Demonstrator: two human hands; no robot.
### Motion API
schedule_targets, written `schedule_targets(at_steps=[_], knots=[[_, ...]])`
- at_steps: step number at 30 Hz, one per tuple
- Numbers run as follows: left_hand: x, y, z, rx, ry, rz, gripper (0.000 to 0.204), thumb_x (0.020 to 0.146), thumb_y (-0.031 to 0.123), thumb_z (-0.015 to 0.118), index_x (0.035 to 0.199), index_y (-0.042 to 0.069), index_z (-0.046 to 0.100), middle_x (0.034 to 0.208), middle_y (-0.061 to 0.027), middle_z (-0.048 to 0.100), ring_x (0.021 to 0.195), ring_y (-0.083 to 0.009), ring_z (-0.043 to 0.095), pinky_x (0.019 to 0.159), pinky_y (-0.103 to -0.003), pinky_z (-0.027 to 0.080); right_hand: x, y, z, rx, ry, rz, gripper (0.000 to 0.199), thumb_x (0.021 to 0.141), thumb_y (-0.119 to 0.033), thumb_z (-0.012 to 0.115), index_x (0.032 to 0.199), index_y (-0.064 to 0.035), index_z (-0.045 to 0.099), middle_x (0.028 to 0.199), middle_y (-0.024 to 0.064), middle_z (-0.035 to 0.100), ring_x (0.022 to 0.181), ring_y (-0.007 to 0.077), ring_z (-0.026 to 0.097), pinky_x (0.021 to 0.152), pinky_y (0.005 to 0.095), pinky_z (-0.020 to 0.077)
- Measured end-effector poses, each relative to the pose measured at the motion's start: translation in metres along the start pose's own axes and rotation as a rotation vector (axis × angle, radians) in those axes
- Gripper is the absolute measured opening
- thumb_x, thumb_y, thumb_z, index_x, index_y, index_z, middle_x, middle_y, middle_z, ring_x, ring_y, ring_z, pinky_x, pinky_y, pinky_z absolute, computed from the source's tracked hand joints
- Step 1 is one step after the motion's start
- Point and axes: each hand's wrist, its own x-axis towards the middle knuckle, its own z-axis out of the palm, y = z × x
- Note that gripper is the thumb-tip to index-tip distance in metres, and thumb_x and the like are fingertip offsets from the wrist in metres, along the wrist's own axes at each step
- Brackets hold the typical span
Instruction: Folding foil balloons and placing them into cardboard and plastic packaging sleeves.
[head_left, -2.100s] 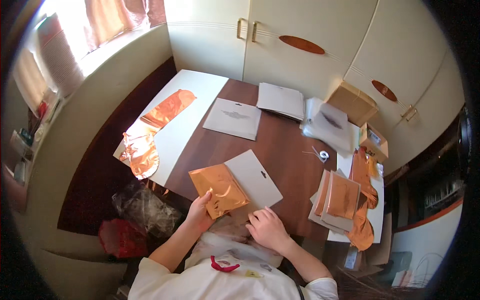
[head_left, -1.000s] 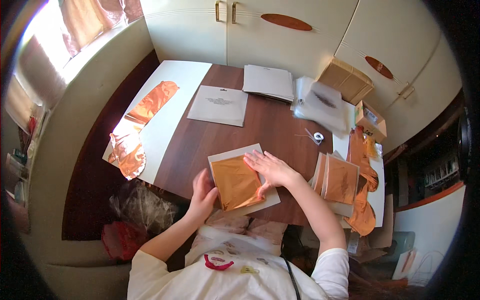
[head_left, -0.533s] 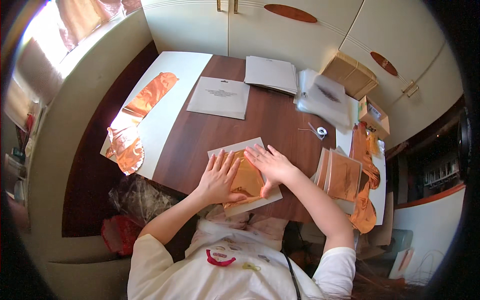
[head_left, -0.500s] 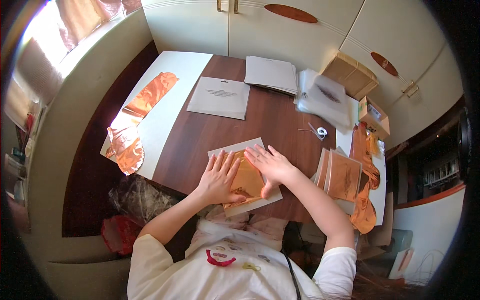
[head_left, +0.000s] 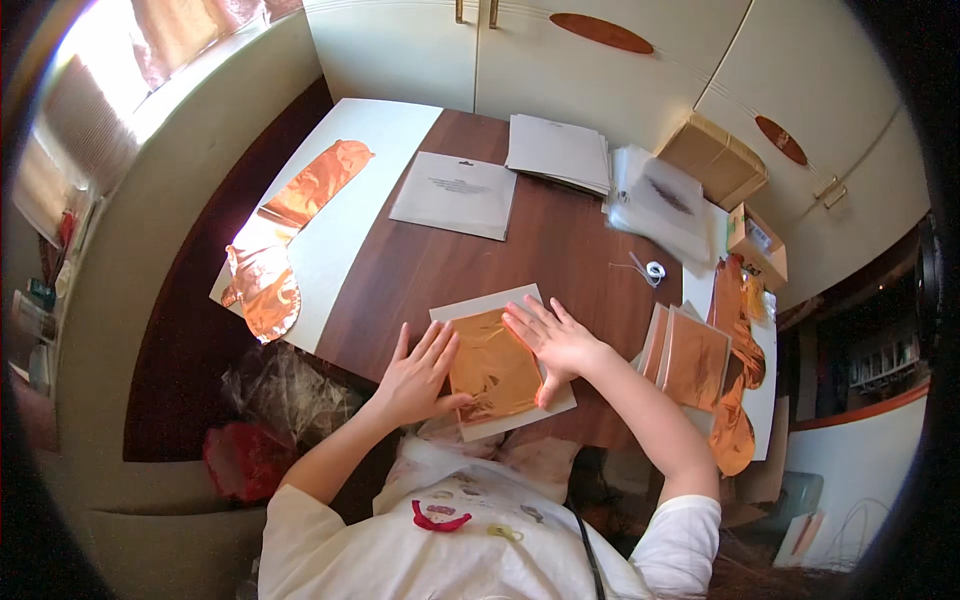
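Foil sheet [head_left: 493,368]: lay on white card [head_left: 487,303], table's 6 o'clock edge.
Left hand [head_left: 418,375]: open, flat at 9 o'clock.
Right hand [head_left: 553,342]: open, flat at 3 o'clock.
Technique: even outward pressure would likely avoid creases.

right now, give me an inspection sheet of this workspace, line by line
surface: dark brown wooden table, with a white board along its left side
job's things: folded copper foil piece lying on a white card at the near edge
clutter: long copper foil balloon on the white board; grey packets and a paper stack at the far side; clear bags; cardboard box; stack of copper foil packs at right
grippers: left hand flat at the foil's left edge, fingers spread; right hand flat on its right edge
cables: nothing seen
surroundings: cream cabinet doors behind the table; window at upper left
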Motion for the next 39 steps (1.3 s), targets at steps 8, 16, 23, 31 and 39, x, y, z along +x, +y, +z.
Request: schedule_targets(at_steps=[8,16,23,31,39], knots=[[-0.055,0.035,-0.003,-0.352,0.311,-0.184,0.043,0.076,0.029,0.071,0.105,0.003,0.052,0.102,-0.0131,0.054,0.095,-0.0301,0.052,0.081,-0.041,0.042,-0.005,-0.002,0.0,-0.01,0.012,-0.016,0.142,0.04,-0.063,0.078,0.146,-0.0066,0.001,0.153,0.0097,0.002,0.14,0.0329,0.0,0.112,0.0512,0.0061],[-0.065,0.054,0.034,-1.93,-0.203,-0.748,0.02,0.091,0.022,0.058,0.102,0.004,0.057,0.086,-0.0025,0.063,0.077,-0.0134,0.062,0.069,-0.026,0.05,-0.008,-0.012,0.007,-0.033,0.072,-0.143,0.142,0.035,-0.064,0.078,0.145,-0.0059,0.008,0.152,0.0118,0.008,0.139,0.0352,0.007,0.111,0.0521,0.0134],[-0.052,0.065,0.061,-2.124,-0.377,-0.687,0.021,0.093,0.02,0.052,0.105,0.004,0.059,0.095,-0.0083,0.065,0.083,-0.0168,0.064,0.072,-0.032,0.054,-0.007,-0.009,-0.001,-0.117,0.077,-0.156,0.146,0.028,-0.063,0.079,0.146,-0.0112,0.009,0.152,0.0051,0.012,0.139,0.0305,0.013,0.112,0.0496,0.0155],[-0.047,0.079,0.059,-2.133,-0.262,-0.815,0.023,0.093,0.023,0.053,0.105,0.004,0.059,0.096,-0.008,0.066,0.082,-0.0176,0.064,0.071,-0.03,0.052,-0.007,-0.008,-0.01,-0.189,0.001,-0.141,0.149,0.023,-0.059,0.08,0.146,-0.015,0.009,0.152,0.0009,0.013,0.139,0.0283,0.016,0.111,0.0477,0.0193],[-0.053,0.068,0.045,-2.037,-0.071,-0.898,0.021,0.092,0.022,0.055,0.099,0.004,0.06,0.088,-0.0065,0.065,0.075,-0.017,0.064,0.067,-0.03,0.053,0.027,-0.012,-0.005,-0.214,0.048,-0.152,0.151,0.022,-0.06,0.082,0.147,-0.0156,0.008,0.152,0.0003,0.012,0.139,0.0271,0.016,0.111,0.0478,0.0163]])
